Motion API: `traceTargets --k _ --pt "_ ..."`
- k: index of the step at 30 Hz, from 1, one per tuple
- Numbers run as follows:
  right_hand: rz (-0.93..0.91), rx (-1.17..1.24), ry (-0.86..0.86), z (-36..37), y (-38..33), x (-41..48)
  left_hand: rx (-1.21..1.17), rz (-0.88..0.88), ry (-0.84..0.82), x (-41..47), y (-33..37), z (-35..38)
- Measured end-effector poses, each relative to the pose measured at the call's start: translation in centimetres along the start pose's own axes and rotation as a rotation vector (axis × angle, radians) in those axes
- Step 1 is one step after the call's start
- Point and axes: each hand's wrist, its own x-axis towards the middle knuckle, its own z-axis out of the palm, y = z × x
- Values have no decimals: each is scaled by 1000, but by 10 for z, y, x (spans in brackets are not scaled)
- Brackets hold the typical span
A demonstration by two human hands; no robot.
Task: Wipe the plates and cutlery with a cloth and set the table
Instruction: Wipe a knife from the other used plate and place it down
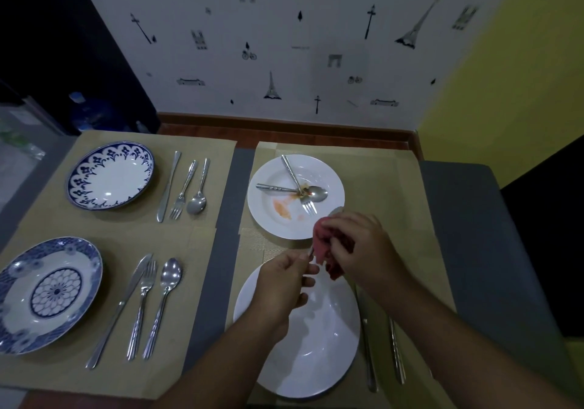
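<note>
slim silver metal utensil (336, 211): long axis runs near-left to far-right, rounded tip pointing away, held between stained round white plate (271, 219) and clean white plate (316, 361) | left hand (284, 282): fingertips pinch its handle end | right hand (360, 244): fingers curled, clutching crumpled red cloth (325, 250) around its middle

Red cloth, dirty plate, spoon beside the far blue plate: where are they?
Red cloth (322, 241), head view, bunched middle.
Dirty plate (278, 228), head view, bare front rim.
Spoon (196, 203), head view, its bowl.
</note>
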Motion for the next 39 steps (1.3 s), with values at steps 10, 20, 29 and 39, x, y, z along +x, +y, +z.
traceTargets --k 10,20,29,39 --pt "-191 -26 -65 0 -13 -6 109 52 -65 -1 -4 -1" --pt "-165 -77 -71 -19 -16 7 139 39 -44 -5 -1 6" --pt "-19 -119 -13 -33 22 35 307 76 -132 -7 0 2" --pt "219 -41 140 -74 51 11 953 457 -99 65 33 24"
